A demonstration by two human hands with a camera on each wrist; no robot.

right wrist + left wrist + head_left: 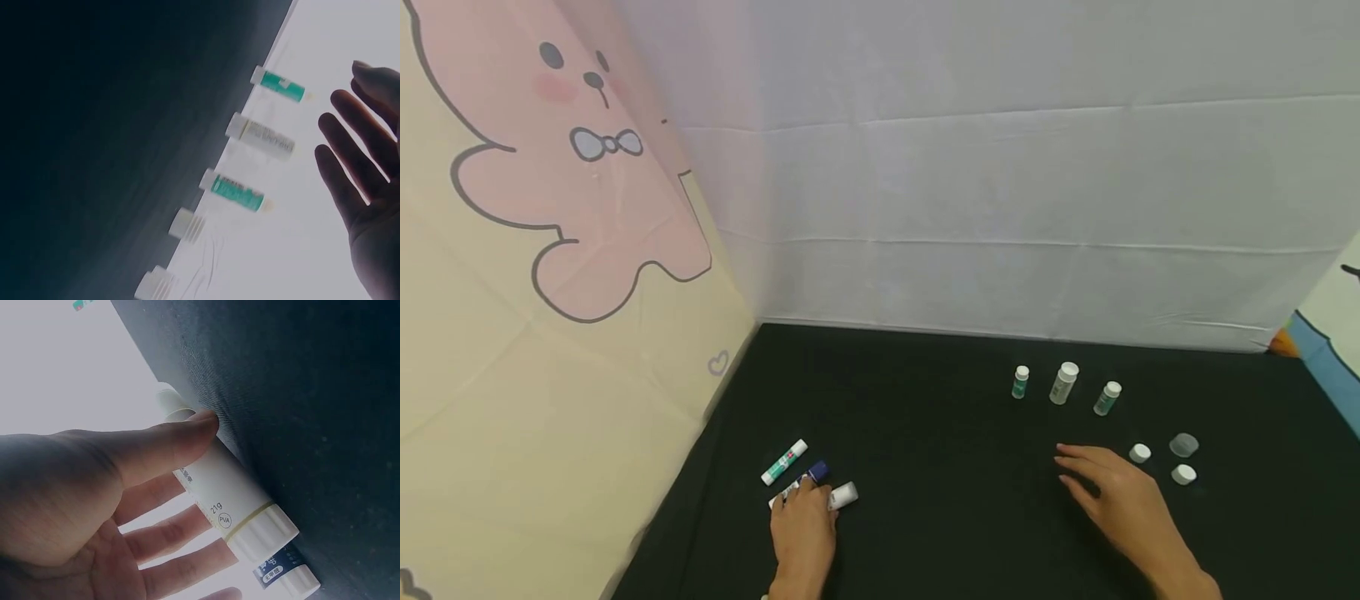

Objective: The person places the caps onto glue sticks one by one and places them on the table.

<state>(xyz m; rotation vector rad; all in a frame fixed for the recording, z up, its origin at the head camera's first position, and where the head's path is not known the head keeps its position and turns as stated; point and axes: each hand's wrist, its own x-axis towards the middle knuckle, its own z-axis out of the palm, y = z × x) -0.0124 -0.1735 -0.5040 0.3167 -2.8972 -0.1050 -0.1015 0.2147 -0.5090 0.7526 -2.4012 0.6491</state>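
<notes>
My left hand [803, 533] grips a white glue stick [234, 484] lying on the black cloth, thumb on one side and fingers on the other. A white glue stick with a dark blue end [817, 472] lies right beside it, partly hidden by the fingers. Just beyond lies a green-and-white glue stick [784, 462]. My right hand [1123, 500] is held over the cloth, fingers extended and holding nothing. Past its fingertips stand a small green glue stick [1020, 383], a larger white one [1063, 385] and another green one [1107, 399].
Beside the right hand are two white caps [1140, 453] and a translucent cap [1183, 445] on the black cloth [925, 433]. A pale fabric wall [1000, 183] rises behind the table. Another, with a pink bear print [617, 200], stands at the left.
</notes>
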